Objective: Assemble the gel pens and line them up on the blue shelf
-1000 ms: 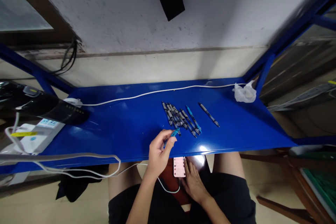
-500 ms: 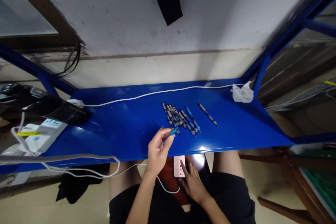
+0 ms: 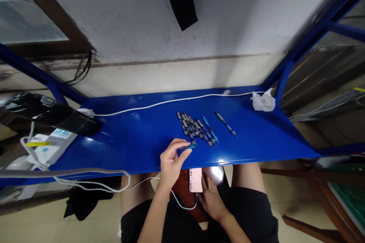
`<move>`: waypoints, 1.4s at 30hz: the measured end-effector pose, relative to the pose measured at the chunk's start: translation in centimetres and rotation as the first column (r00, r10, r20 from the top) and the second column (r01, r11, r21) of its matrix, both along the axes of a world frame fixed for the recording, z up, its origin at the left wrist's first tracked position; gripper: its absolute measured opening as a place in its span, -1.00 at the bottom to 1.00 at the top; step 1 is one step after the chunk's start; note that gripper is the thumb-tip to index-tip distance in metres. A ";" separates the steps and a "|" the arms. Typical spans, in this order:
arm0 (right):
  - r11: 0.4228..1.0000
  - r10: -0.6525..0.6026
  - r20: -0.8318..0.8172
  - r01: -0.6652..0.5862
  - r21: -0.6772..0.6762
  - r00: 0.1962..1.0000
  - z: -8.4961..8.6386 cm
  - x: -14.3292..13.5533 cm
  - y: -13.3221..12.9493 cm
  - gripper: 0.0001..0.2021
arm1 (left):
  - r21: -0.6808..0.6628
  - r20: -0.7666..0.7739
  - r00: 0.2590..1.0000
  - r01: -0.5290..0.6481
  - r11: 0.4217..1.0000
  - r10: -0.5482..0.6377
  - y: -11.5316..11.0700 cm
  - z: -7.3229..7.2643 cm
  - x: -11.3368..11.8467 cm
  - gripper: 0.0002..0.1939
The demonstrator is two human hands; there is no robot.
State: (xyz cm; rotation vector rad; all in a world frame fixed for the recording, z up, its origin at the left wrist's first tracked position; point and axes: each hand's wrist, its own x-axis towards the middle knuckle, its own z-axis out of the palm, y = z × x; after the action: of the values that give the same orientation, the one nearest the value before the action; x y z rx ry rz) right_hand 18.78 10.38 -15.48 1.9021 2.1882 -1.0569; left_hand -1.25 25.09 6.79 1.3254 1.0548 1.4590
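My left hand (image 3: pixel 173 159) pinches a teal pen (image 3: pixel 193 145) between thumb and fingers, just above the front edge of the blue table (image 3: pixel 128 136). Right behind it lies a loose cluster of several grey and black pens (image 3: pixel 186 123), with another teal pen (image 3: pixel 209 128) at its right side. One grey pen (image 3: pixel 225 123) lies apart, farther right. My right hand (image 3: pixel 212 199) rests low between my legs, fingers spread, beside a phone (image 3: pixel 195 180) with a lit pink screen and a white cable.
On the left stand a black cylindrical object (image 3: pixel 57 115) and a white power strip (image 3: pixel 55 146) with looping cables (image 3: pixel 85 171). A white cord (image 3: pixel 148 105) crosses the table's back to a crumpled white plastic bag (image 3: pixel 264 100). Blue frame bars rise at both sides.
The teal pen in my left hand has tilted to nearly level. My right hand's fingers have shifted from over the phone to its right edge, and the phone's screen shows different content.
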 end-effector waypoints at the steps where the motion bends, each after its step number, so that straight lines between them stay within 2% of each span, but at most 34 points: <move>1: 1.000 0.003 -0.003 -0.003 0.003 1.000 0.1 0.0 0.0 -0.19 | 0.000 0.000 1.000 0.003 1.000 -0.003 0.0 0.0 0.0 -0.86; 6: 0.999 -0.006 0.013 0.007 -0.038 1.000 0.5 0.2 0.0 -0.21 | -0.010 0.006 1.000 0.009 1.000 -0.009 0.0 0.1 0.0 -0.86; 11: 0.999 0.011 -0.074 -0.014 -0.036 0.997 1.5 0.3 -0.2 -0.30 | -0.119 0.068 0.998 -0.004 0.993 0.013 -0.2 0.3 0.2 -0.79; 15: 0.997 -0.070 -0.172 0.072 0.009 0.983 2.8 0.3 0.0 -0.28 | -0.164 0.168 0.984 0.092 0.982 -0.064 -0.3 0.5 0.4 -0.74; 18: 0.986 -0.131 -0.296 0.156 0.061 0.946 4.5 0.3 0.5 -0.35 | -0.183 0.223 0.970 0.139 0.973 -0.097 -0.3 0.5 0.5 -0.74; 22: 0.957 -0.218 -0.525 0.285 0.049 0.822 8.4 0.3 1.6 -0.49 | -0.206 0.182 0.975 0.162 0.965 -0.125 -0.4 1.0 0.2 -0.74; 26: 0.937 -0.301 -0.701 0.336 -0.093 0.646 14.0 0.5 3.5 -0.53 | -0.188 0.116 0.958 0.280 0.942 -0.262 -0.4 2.2 -0.1 -0.77; 28: 0.932 -0.335 -0.752 0.316 -0.176 0.568 16.8 0.6 4.6 -0.53 | -0.179 0.107 0.940 0.338 0.924 -0.323 -0.3 2.8 -0.1 -0.78; 32: 0.953 -0.292 -0.797 0.234 -0.194 0.529 21.1 0.6 6.5 -0.59 | -0.168 0.086 0.938 0.346 0.923 -0.336 -0.1 3.2 -0.3 -0.76; 36: 0.952 -0.297 -0.842 0.213 -0.221 0.450 24.5 0.3 8.2 -0.63 | -0.139 0.104 0.937 0.345 0.928 -0.333 0.2 2.2 -0.7 -0.80; 38: 0.969 -0.235 -0.842 0.182 -0.165 0.485 25.9 0.1 9.7 -0.67 | -0.176 0.154 0.935 0.344 0.922 -0.320 0.3 1.6 -0.7 -0.81; 40: 0.978 -0.114 -0.801 0.206 0.011 0.588 26.9 -0.1 11.6 -0.72 | -0.214 0.217 0.938 0.317 0.924 -0.271 0.7 1.3 -0.6 -0.80; 42: 0.954 0.006 -0.706 0.207 0.216 0.708 27.7 -0.2 14.0 -0.73 | -0.220 0.262 0.943 0.266 0.938 -0.206 1.5 1.3 -0.2 -0.79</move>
State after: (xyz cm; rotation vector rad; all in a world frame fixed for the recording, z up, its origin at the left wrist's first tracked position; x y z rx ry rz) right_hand 18.54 24.38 12.26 1.9578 2.7632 -1.8380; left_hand -1.48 26.55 8.10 1.0295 0.8597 1.2197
